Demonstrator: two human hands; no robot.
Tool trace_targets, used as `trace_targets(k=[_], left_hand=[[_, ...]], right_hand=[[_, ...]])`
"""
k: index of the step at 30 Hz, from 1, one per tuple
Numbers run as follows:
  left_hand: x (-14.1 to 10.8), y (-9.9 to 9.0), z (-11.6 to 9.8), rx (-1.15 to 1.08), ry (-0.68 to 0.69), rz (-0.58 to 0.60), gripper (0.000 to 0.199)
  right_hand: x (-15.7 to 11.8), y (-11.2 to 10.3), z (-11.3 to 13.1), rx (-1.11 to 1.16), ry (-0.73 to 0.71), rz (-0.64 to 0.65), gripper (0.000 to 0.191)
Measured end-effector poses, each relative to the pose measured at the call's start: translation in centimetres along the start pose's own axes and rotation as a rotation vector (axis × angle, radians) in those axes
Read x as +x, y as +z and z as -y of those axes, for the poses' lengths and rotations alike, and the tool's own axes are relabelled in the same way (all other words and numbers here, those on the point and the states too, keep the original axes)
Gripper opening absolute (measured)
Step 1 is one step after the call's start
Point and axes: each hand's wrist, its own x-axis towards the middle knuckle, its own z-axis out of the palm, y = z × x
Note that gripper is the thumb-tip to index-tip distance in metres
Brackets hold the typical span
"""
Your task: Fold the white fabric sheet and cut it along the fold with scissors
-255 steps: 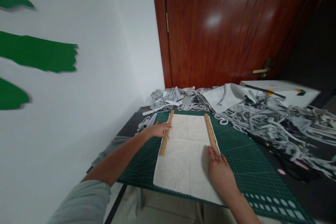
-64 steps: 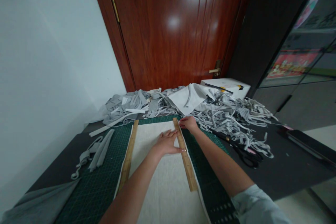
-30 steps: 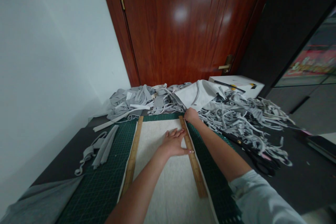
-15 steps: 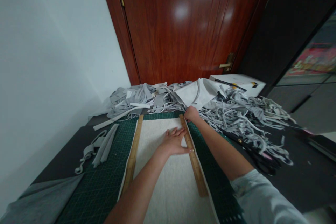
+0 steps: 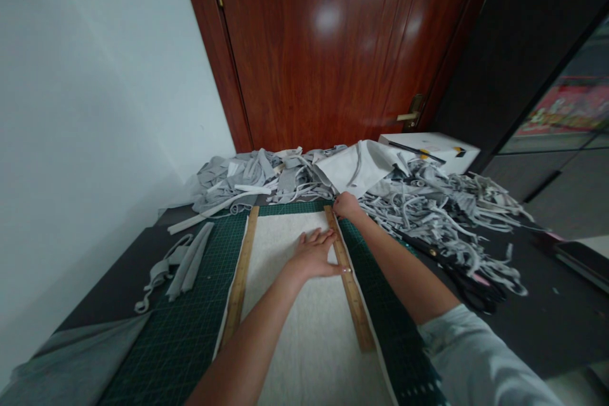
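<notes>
A long piece of whitish fabric (image 5: 309, 323) lies flat on a green cutting mat (image 5: 190, 323). One wooden ruler (image 5: 243, 266) runs along its left side and a second wooden ruler (image 5: 358, 314) along its right. My left hand (image 5: 314, 255) presses down with fingers spread, partly on the cloth and partly on the right ruler. At that ruler's far end, against the cloth's right edge, my right hand (image 5: 347, 205) is closed. Whatever its curled fingers hold is hidden.
Grey fabric scraps (image 5: 247, 177) heap along the back, with thin cut strips (image 5: 447, 228) at right. Black scissors (image 5: 469, 282) lie near them. A white box (image 5: 442, 149) stands before the door (image 5: 328, 51). Folded grey strips (image 5: 190, 266) and grey cloth (image 5: 71, 361) are at left.
</notes>
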Motion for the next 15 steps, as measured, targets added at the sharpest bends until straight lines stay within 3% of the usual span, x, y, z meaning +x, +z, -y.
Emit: trace_targets(k=[15], left_hand=[[0.3,0.1,0.1,0.005,-0.005,0.003,0.096]], right_hand=[[-1.8,0.1,-0.1,-0.079,-0.073,-0.124,0.032]])
